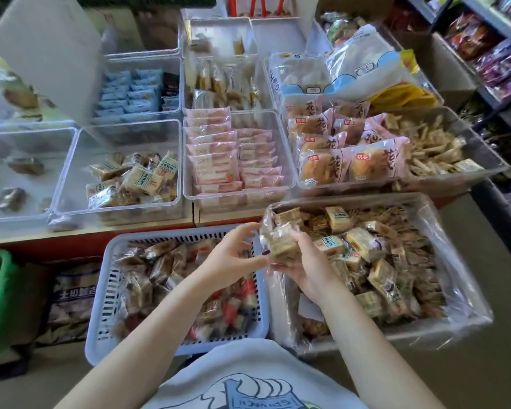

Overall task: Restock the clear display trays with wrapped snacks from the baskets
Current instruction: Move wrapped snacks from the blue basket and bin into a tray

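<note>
Clear tray (80,172) up-left of the fingers already holds the same beige packets, so I'd carry this handful across level, squeezed inward from both sides so nothing slips, and set it in the bare left part. Left hand (233,255) faces right, thumb and curled fingers pinching the bundle of wrapped snacks (281,243). Right hand (306,270) cups it from below, fingers wrapped round, over the lined basket (366,197) at its near-left corner.

A pale surface (18,236) with a red-orange front edge carries clear plastic trays set close side by side. The near row holds a sparsely filled tray (27,149), a tray of tan square snacks (71,172), a tray of pink packets (239,199) and a tray of wrapped buns (337,188). Behind them stands a tray of blue packets (142,62).
</note>
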`<state>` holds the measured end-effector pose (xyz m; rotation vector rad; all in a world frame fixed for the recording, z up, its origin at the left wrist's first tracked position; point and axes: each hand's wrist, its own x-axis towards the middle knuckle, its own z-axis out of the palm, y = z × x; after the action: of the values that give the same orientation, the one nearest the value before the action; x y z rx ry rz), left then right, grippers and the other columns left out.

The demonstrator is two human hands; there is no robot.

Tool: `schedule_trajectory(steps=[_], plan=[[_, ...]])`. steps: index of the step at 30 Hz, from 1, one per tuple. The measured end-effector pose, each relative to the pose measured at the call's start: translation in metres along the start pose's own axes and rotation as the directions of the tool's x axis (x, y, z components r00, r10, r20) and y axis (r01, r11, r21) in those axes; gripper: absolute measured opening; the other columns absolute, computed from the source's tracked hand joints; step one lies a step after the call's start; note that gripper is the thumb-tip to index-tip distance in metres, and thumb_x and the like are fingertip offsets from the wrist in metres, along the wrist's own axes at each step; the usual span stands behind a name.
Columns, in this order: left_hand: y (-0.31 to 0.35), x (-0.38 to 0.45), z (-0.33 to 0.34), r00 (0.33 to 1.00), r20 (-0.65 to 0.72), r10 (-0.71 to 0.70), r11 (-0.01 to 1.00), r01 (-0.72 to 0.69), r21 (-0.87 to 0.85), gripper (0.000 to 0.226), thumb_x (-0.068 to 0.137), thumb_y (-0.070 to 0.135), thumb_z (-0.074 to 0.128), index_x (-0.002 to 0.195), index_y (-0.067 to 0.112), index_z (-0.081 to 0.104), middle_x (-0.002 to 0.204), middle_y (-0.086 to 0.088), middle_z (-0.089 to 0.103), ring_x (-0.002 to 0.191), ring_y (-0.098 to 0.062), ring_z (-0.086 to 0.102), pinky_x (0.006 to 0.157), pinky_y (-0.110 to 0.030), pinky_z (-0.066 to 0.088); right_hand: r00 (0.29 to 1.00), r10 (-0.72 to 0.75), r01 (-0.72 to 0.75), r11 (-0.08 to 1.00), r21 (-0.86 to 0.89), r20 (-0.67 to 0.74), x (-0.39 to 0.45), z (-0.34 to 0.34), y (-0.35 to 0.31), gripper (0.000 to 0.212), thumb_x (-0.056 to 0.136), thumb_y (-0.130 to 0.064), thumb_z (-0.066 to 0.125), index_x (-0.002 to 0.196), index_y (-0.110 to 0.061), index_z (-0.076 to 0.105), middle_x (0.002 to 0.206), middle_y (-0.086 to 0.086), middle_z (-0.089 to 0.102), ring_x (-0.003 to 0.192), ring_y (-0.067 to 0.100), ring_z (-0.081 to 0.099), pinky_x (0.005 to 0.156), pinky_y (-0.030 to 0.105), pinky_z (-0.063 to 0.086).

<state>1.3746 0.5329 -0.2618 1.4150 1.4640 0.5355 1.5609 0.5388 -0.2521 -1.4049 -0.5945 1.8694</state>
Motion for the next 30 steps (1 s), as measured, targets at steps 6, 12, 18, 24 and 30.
schedule_trajectory(steps=[6, 12, 18, 24, 30], plan=[[-0.014, -0.008, -0.035, 0.883, -0.252, 0.395, 0.898, -0.314, 0.309, 0.072, 0.072, 0.018, 0.084, 0.136, 0.032, 0.054, 0.135, 0.008, 0.051, 0.123, -0.014, 0.052, 0.097, -0.035, 0.050, 0.987, 0.134, -0.147, 0.975, 0.169, 0.087, 0.012, 0.075, -0.002, 0.038, 0.098, -0.041, 0.054, 0.105, -0.008, 0.070, 0.087, 0.013, 0.070, 0.071, 0.021, 0.064, 0.066, 0.032, 0.051], [-0.058, -0.021, -0.118, 0.850, -0.385, 0.359, 0.900, -0.206, 0.385, 0.047, 0.080, 0.032, 0.081, 0.124, 0.024, 0.068, 0.120, 0.004, 0.063, 0.104, -0.014, 0.061, 0.085, -0.032, 0.054, 0.964, 0.243, -0.231, 0.966, -0.118, 0.104, 0.047, 0.158, 0.008, 0.054, 0.101, -0.055, 0.042, 0.097, -0.009, 0.070, 0.083, 0.010, 0.067, 0.074, 0.024, 0.063, 0.068, 0.036, 0.054], [-0.125, -0.019, -0.223, 0.765, -0.644, -0.008, 0.997, 0.053, 0.051, 0.040, 0.091, 0.040, 0.069, 0.127, 0.023, 0.065, 0.108, 0.004, 0.064, 0.095, -0.013, 0.060, 0.086, -0.031, 0.051, 0.908, -0.290, 0.359, 0.171, -0.918, 0.301, 0.098, 0.222, 0.045, 0.057, 0.104, -0.042, 0.041, 0.156, -0.022, 0.030, 0.161, 0.000, 0.026, 0.150, 0.018, 0.021, 0.118, 0.037, 0.023], [-0.157, 0.011, -0.275, 0.814, -0.581, 0.004, 0.987, 0.089, 0.133, 0.034, 0.097, 0.020, 0.062, 0.130, 0.013, 0.064, 0.129, -0.008, 0.050, 0.120, -0.023, 0.049, 0.106, -0.027, 0.038, 0.926, -0.163, 0.316, -0.162, -0.935, 0.342, 0.127, 0.236, 0.085, 0.079, 0.100, -0.029, 0.051, 0.160, -0.030, -0.001, 0.167, -0.002, -0.019, 0.154, 0.025, 0.011, 0.121, 0.042, 0.023], [-0.164, 0.043, -0.260, 0.931, -0.356, 0.083, 0.988, -0.031, 0.152, 0.028, 0.096, 0.028, 0.064, 0.122, 0.018, 0.066, 0.122, -0.003, 0.051, 0.105, -0.018, 0.054, 0.094, -0.031, 0.046, 0.938, -0.186, 0.266, -0.159, -0.951, 0.294, 0.131, 0.244, 0.091, 0.084, 0.099, -0.029, 0.054, 0.160, -0.029, -0.004, 0.164, -0.004, -0.027, 0.149, 0.029, 0.027, 0.108, 0.043, 0.042]])
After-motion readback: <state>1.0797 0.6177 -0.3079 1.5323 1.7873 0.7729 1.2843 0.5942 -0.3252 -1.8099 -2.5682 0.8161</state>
